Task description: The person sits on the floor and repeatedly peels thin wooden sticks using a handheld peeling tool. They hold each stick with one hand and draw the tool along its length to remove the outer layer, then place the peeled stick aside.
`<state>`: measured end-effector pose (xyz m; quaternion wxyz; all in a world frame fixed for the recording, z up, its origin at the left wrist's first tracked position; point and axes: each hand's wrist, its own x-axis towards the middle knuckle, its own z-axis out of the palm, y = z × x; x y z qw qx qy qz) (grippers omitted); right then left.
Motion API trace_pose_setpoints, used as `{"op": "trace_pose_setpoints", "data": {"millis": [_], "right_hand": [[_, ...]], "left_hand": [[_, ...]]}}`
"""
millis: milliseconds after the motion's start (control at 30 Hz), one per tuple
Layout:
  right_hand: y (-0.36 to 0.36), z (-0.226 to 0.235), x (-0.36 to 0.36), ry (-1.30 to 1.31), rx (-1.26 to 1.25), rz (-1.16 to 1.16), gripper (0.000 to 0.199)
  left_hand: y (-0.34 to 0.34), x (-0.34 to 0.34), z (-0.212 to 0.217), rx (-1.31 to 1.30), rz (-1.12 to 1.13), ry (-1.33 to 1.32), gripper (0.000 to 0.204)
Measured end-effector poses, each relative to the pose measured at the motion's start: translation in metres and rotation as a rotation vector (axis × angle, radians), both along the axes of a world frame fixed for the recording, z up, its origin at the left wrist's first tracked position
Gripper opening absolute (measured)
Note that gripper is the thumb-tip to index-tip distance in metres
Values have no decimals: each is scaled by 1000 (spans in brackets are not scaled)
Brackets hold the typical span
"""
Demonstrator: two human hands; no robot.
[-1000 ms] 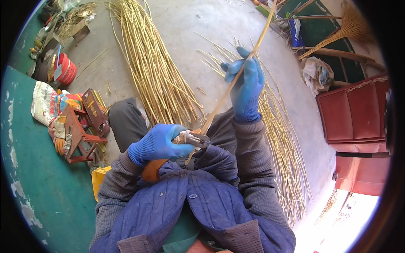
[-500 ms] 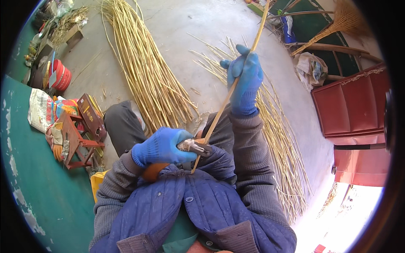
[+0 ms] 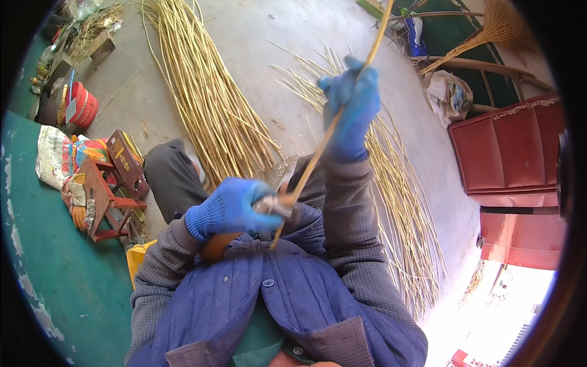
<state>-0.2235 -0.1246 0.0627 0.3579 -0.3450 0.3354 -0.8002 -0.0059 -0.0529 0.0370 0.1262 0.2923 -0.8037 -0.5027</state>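
My left hand [image 3: 229, 208], in a blue glove, is closed around a short tool [image 3: 273, 204] with a pale wrapped grip. Motion smears the tool, so its exact kind is unclear. The tool's head touches a long, thin yellowish cane [image 3: 313, 163], which slants across in front of me. Higher up and to the right, my right hand [image 3: 348, 116], also gloved in blue, has its fingers wrapped round the same cane. The cane's lower end rests near my jacket front; its upper end runs out past the top of the view.
A thick bundle of canes [image 3: 211, 92] lies on the floor ahead, and a looser spread [image 3: 403, 208] lies right. At left are a small red-brown stool [image 3: 101, 202], gloves [image 3: 78, 202] and a red bucket [image 3: 82, 105]. A broom [image 3: 483, 40] and dark red panels [image 3: 510, 147] stand right.
The tool in my left hand has shifted slightly up and is now blurred. My right hand, still on the cane, has moved a little left. The whole view has shifted slightly.
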Motion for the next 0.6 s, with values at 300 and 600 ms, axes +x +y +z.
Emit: {"op": "trace_pose_setpoints", "data": {"millis": [300,600], "right_hand": [[12,6,-17,408,59,127,41],[92,-57,9,1133,279,-35,37]], "left_hand": [[-38,-34,32,70,428,315,36],[-72,-51,14,135,544,314,33]]}}
